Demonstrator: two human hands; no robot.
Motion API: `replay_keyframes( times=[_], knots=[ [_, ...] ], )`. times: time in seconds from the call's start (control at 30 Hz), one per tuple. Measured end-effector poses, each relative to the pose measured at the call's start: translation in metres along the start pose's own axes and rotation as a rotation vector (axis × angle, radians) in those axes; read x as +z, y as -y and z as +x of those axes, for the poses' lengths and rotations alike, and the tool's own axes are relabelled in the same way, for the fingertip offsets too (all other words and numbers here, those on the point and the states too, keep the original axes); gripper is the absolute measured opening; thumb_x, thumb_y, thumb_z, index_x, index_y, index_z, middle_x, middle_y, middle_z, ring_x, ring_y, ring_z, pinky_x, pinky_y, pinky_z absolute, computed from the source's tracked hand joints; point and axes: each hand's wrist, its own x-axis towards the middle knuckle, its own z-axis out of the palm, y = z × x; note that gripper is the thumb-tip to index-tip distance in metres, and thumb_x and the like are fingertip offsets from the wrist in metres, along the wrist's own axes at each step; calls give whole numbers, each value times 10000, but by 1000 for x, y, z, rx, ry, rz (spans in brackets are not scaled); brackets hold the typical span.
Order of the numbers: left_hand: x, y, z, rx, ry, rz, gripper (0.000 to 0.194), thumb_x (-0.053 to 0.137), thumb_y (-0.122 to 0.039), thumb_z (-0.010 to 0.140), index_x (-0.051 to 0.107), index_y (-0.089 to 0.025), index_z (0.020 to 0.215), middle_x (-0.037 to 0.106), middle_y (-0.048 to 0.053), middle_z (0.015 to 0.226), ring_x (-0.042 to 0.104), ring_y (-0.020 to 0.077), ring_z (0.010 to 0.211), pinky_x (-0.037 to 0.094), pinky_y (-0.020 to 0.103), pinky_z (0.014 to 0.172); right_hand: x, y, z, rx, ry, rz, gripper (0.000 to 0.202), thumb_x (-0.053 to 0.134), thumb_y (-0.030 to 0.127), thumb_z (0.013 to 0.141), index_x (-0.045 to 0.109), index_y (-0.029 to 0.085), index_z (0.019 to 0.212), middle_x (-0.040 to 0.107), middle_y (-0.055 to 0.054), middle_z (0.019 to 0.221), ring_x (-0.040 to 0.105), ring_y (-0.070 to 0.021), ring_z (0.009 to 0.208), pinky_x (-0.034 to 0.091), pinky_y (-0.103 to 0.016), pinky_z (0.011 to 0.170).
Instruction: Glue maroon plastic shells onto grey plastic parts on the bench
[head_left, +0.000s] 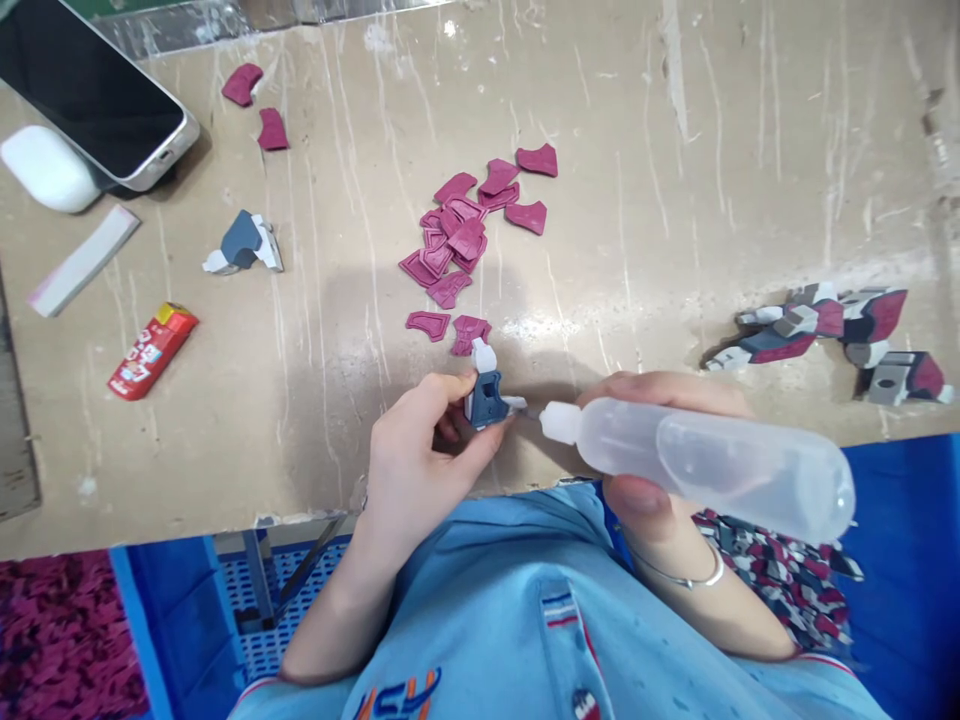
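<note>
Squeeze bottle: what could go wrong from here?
The squeeze bottle has its nozzle close to the left hand; any released liquid could land on it.
The small blue-gray part sits in a pinch grip and might slip.
Loose maroon pieces lie just beyond; stray drips could mark them.

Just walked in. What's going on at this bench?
A person's left hand holds a small blue-grey and white part just above the tabletop. The right hand grips a translucent squeeze bottle, its thin tip pointed at the part's white tab; whether they touch is unclear. Loose maroon pieces lie beyond the hands, and parts combining grey, white and maroon sit off to the right.
</note>
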Motion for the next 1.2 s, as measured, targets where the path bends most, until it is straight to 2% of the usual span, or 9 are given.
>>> replay_keyframes(
  times=[0.13, 0.33, 0.5, 0.67, 0.77, 0.83, 0.9, 1.03, 1.2],
  knots=[
    [-1, -1, 1, 30, 2, -17, 235, 892, -210, 842, 765, -259, 1034, 670, -78, 718, 606, 96, 598, 537, 189, 598, 13, -10, 14, -273, -134, -102, 421, 749, 698, 929, 766, 321, 1115, 751, -48, 910, 733, -260, 729, 630, -438, 628],
    [-3, 0, 2, 42, 19, 5, 249, 880, -181, 836, 760, -264, 1039, 682, -83, 727, 611, 96, 607, 532, 191, 608, 14, -11, 19, -291, -104, -172, 371, 718, 669, 963, 787, 339, 1118, 767, -54, 900, 723, -263, 726, 630, -451, 633],
    [-4, -2, 1, -22, 26, 34, 197, 876, -264, 843, 764, -273, 1005, 685, -66, 704, 622, 128, 604, 554, 238, 616, 16, -15, 12, -294, -199, -156, 393, 766, 664, 939, 806, 331, 1143, 763, -64, 930, 732, -268, 775, 621, -448, 674],
    [-2, 2, 0, -21, 19, 15, 201, 867, -282, 845, 764, -270, 1016, 689, -53, 690, 637, 140, 602, 563, 244, 603, 11, -16, 24, -16, -180, 196, 445, 811, 725, 866, 802, 309, 1025, 730, -25, 805, 632, -198, 572, 499, -357, 478],
    [-2, 5, 0, 12, -16, -39, 214, 863, -255, 843, 746, -237, 1022, 841, 33, 979, 681, 131, 636, 593, 244, 610, 1, -8, 53, 306, -32, 536, 472, 784, 759, 849, 762, 292, 914, 556, 56, 560, 404, -129, 384, 355, -293, 364],
    [-1, 6, 1, 18, -27, -83, 211, 857, -230, 842, 737, -222, 1016, 853, 91, 1212, 704, 121, 657, 616, 245, 622, -4, -2, 68, 370, -12, 620, 479, 814, 746, 819, 735, 276, 859, 503, 78, 502, 358, -111, 364, 319, -266, 352],
    [0, 7, 2, -2, -26, -106, 190, 844, -220, 851, 736, -226, 1007, 863, 73, 1164, 708, 115, 651, 622, 235, 630, -1, 2, 70, 319, -49, 605, 473, 859, 718, 797, 734, 265, 854, 553, 68, 511, 424, -119, 372, 331, -253, 357],
    [1, 6, 1, -68, -45, -94, 167, 850, -240, 848, 732, -242, 967, 769, -46, 736, 684, 116, 593, 589, 203, 606, 16, -7, 40, 146, -81, 411, 420, 893, 638, 843, 800, 270, 1024, 732, 1, 731, 666, -179, 544, 499, -290, 459],
    [0, 1, 3, -108, -25, -155, 127, 826, -223, 826, 727, -233, 905, 696, -73, 651, 663, 102, 556, 560, 173, 566, 27, -22, 16, -81, -138, 128, 408, 826, 617, 922, 790, 268, 1129, 784, -78, 1010, 784, -266, 837, 613, -370, 610]
  ],
)
